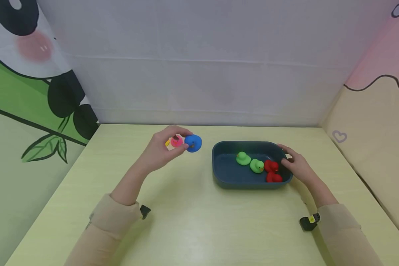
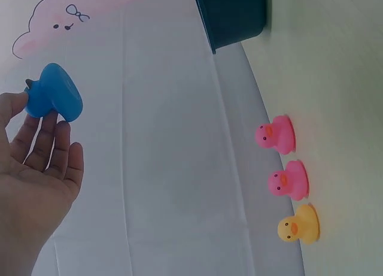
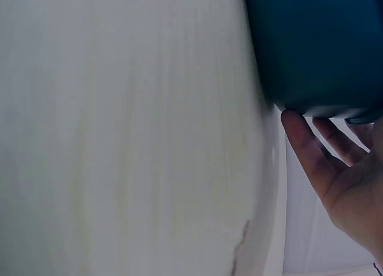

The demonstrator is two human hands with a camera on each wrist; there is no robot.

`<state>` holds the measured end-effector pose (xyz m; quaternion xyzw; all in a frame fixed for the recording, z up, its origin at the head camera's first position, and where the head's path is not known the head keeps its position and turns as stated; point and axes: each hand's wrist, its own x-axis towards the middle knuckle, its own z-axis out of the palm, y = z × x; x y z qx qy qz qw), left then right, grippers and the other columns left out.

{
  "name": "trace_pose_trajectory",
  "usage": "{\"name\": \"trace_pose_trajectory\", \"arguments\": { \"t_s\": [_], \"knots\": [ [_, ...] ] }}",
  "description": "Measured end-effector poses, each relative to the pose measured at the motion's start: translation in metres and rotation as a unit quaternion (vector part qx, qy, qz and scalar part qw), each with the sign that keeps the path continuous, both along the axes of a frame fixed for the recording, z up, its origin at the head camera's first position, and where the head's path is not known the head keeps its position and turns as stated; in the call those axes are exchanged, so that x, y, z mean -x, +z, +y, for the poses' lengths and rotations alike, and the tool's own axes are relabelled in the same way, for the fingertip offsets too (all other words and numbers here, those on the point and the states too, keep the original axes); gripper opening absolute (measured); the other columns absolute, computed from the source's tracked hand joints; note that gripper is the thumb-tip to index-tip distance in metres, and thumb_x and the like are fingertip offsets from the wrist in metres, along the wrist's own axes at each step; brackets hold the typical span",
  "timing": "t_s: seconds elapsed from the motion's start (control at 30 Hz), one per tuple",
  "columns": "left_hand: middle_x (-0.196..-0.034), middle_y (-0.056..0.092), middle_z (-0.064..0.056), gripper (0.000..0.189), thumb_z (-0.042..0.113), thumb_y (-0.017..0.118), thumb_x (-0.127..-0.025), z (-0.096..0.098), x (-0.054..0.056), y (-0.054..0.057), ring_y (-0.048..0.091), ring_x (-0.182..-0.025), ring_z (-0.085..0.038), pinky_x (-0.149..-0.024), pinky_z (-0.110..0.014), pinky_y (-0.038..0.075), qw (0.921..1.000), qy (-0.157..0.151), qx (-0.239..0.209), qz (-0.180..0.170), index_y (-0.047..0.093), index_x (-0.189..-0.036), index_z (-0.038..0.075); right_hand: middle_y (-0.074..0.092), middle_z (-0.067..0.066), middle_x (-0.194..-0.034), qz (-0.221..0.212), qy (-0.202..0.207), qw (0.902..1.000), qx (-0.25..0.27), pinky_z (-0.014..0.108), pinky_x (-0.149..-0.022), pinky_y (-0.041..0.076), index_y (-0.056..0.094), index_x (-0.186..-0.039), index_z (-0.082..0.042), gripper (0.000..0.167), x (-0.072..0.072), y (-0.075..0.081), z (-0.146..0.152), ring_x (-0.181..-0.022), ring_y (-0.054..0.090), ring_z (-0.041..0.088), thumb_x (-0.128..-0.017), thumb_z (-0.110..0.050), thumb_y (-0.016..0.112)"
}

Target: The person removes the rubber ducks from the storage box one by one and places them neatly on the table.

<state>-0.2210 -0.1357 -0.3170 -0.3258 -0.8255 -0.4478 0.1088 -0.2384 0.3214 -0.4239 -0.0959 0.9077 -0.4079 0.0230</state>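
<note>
Blue duck [image 1: 193, 143]: above desk [image 1: 199, 221], left of tray [image 1: 227, 168], pinched in left hand [image 1: 158, 152]. In tray: two green ducks [image 1: 243, 159], two red ducks [image 1: 274, 177]. Right hand [image 1: 298, 165]: grip on tray's right end. Left of tray, on desk: two pink ducks [image 2: 277, 135], one yellow duck [image 2: 301, 224].

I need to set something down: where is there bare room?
Free: the table between the sleeves and the tray; the tray's left end, up to the green ducks. Crowded: the tray's right end, with red ducks by the right hand; beyond the left hand, around the pink ducks and yellow duck.
</note>
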Motion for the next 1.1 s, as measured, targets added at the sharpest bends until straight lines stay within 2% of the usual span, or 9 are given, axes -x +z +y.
{"name": "trace_pose_trajectory", "arguments": {
  "t_s": [0.17, 0.33, 0.43, 0.57, 0.63, 0.8, 0.87, 1.03, 1.1],
  "knots": [
    [-0.112, 0.062, 0.001, 0.028, 0.016, 0.066, -0.088, -0.013, 0.003, 0.003, 0.053, -0.101, -0.016, -0.085, -0.042, 0.045, 0.9997, 0.023, 0.001, -0.008, 0.062, -0.116, 0.014, 0.040, 0.028, -0.135, 0.005, 0.000, 1.0000, -0.004, 0.036, -0.082, 0.049, 0.028, -0.148, -0.011, 0.055, 0.000, -0.002, 0.001, -0.106, 0.056, 0.046, -0.095, -0.011, 0.043],
    [-0.110, 0.062, 0.000, 0.031, 0.018, 0.066, -0.088, -0.027, 0.008, 0.002, 0.052, -0.103, -0.016, -0.088, -0.040, 0.043, 0.9983, 0.052, -0.003, -0.027, 0.062, -0.119, 0.016, 0.040, 0.028, -0.135, 0.007, 0.001, 1.0000, -0.003, 0.046, -0.086, 0.047, 0.029, -0.148, -0.011, 0.055, 0.001, -0.003, 0.001, -0.107, 0.055, 0.048, -0.095, -0.011, 0.043],
    [-0.109, 0.062, -0.001, 0.032, 0.020, 0.066, -0.088, -0.035, 0.012, 0.000, 0.053, -0.103, -0.016, -0.088, -0.038, 0.044, 0.9971, 0.066, -0.003, -0.038, 0.062, -0.120, 0.016, 0.040, 0.029, -0.136, 0.010, 0.002, 0.9999, -0.006, 0.042, -0.085, 0.048, 0.029, -0.147, -0.011, 0.055, 0.002, -0.004, 0.001, -0.106, 0.056, 0.047, -0.095, -0.011, 0.044],
    [-0.111, 0.062, -0.002, 0.033, 0.021, 0.066, -0.089, -0.045, 0.018, -0.004, 0.054, -0.105, -0.016, -0.089, -0.036, 0.045, 0.9951, 0.084, 0.006, -0.051, 0.061, -0.121, 0.013, 0.040, 0.028, -0.136, 0.012, 0.002, 0.9999, -0.009, 0.027, -0.079, 0.047, 0.029, -0.147, -0.011, 0.055, 0.002, -0.004, 0.002, -0.104, 0.058, 0.044, -0.095, -0.011, 0.044],
    [-0.112, 0.062, -0.003, 0.034, 0.022, 0.066, -0.089, -0.050, 0.022, -0.006, 0.053, -0.106, -0.018, -0.090, -0.039, 0.045, 0.9936, 0.095, 0.009, -0.060, 0.061, -0.121, 0.013, 0.040, 0.028, -0.135, 0.012, 0.001, 0.9999, -0.009, 0.025, -0.079, 0.047, 0.029, -0.147, -0.011, 0.055, 0.002, -0.005, 0.003, -0.104, 0.058, 0.043, -0.094, -0.010, 0.044],
    [-0.114, 0.061, -0.005, 0.037, 0.025, 0.065, -0.089, -0.061, 0.031, -0.014, 0.053, -0.108, -0.022, -0.091, -0.042, 0.045, 0.9890, 0.122, 0.019, -0.082, 0.059, -0.123, 0.012, 0.040, 0.028, -0.136, 0.012, 0.000, 0.9999, -0.009, 0.039, -0.085, 0.048, 0.029, -0.148, -0.011, 0.055, 0.003, -0.006, 0.003, -0.106, 0.056, 0.046, -0.095, -0.011, 0.044],
    [-0.114, 0.061, -0.005, 0.037, 0.026, 0.065, -0.089, -0.065, 0.034, -0.017, 0.053, -0.108, -0.021, -0.090, -0.040, 0.045, 0.9865, 0.134, 0.025, -0.091, 0.059, -0.123, 0.012, 0.040, 0.028, -0.136, 0.012, 0.001, 0.9999, -0.008, 0.039, -0.085, 0.048, 0.029, -0.148, -0.011, 0.055, 0.003, -0.007, 0.003, -0.106, 0.057, 0.046, -0.095, -0.011, 0.044],
    [-0.116, 0.059, -0.007, 0.038, 0.026, 0.064, -0.090, -0.076, 0.043, -0.024, 0.051, -0.108, -0.022, -0.089, -0.039, 0.044, 0.9816, 0.152, 0.037, -0.109, 0.058, -0.124, 0.011, 0.041, 0.027, -0.134, 0.012, 0.002, 0.9999, -0.002, 0.021, -0.077, 0.046, 0.030, -0.147, -0.010, 0.054, 0.004, -0.009, 0.002, -0.102, 0.059, 0.041, -0.095, -0.010, 0.044],
    [-0.117, 0.059, -0.007, 0.038, 0.027, 0.063, -0.091, -0.080, 0.048, -0.027, 0.050, -0.109, -0.022, -0.090, -0.039, 0.043, 0.9799, 0.157, 0.040, -0.116, 0.057, -0.124, 0.011, 0.041, 0.027, -0.134, 0.013, 0.002, 0.9999, -0.001, 0.018, -0.075, 0.045, 0.030, -0.147, -0.010, 0.054, 0.005, -0.009, 0.002, -0.101, 0.059, 0.040, -0.094, -0.010, 0.044]
  ]
}}
